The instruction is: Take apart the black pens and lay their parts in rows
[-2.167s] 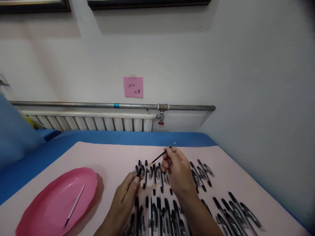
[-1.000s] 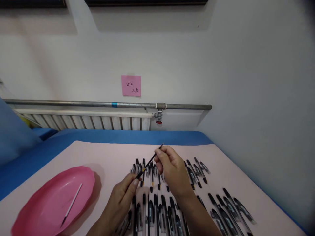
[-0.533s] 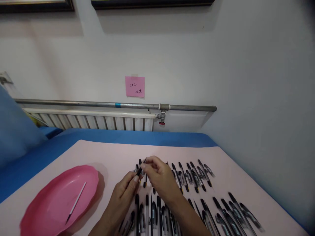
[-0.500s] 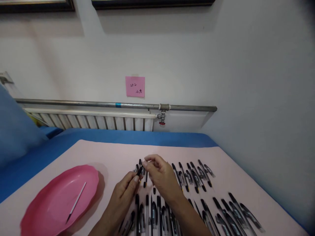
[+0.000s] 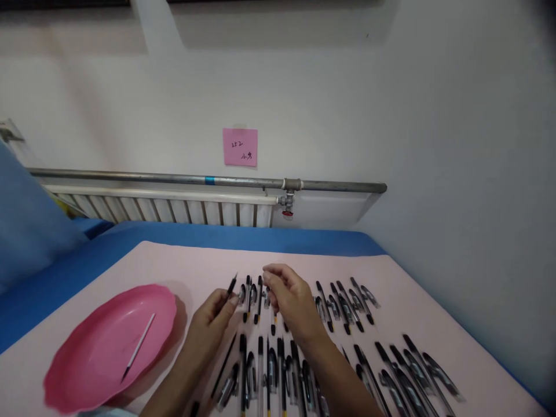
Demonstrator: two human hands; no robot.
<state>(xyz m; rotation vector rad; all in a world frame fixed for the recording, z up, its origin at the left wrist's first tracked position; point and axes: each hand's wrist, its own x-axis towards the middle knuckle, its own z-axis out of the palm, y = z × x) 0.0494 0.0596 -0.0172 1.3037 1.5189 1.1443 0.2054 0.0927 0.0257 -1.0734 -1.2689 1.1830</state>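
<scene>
My left hand [image 5: 212, 315] is closed around an uncapped pen [image 5: 233, 284], its black grip and fine tip pointing up and away. Most of the barrel is hidden by the hand. My right hand [image 5: 287, 289] hovers over the row of pen parts with thumb and fingers pinched; what they hold, if anything, is hidden. Beneath and between the hands lie black-ended clear pen barrels [image 5: 259, 298] and clear pen caps with black clips [image 5: 242, 294]. Nearer me is another row of barrels, caps [image 5: 272, 370] and dark refills [image 5: 225, 365].
At left stands a pink scalloped dish [image 5: 82, 370] with one white, dark-tipped refill [image 5: 138, 346] in it. More pens and caps [image 5: 408, 376] lie at right on the pink table cover [image 5: 191, 260]. Behind the table are a white radiator [image 5: 182, 209] and a metal pipe [image 5: 339, 185].
My hands have moved apart. The left has drawn left with the pen, whose tip now shows clear of the right fingers. The view has tilted slightly downward.
</scene>
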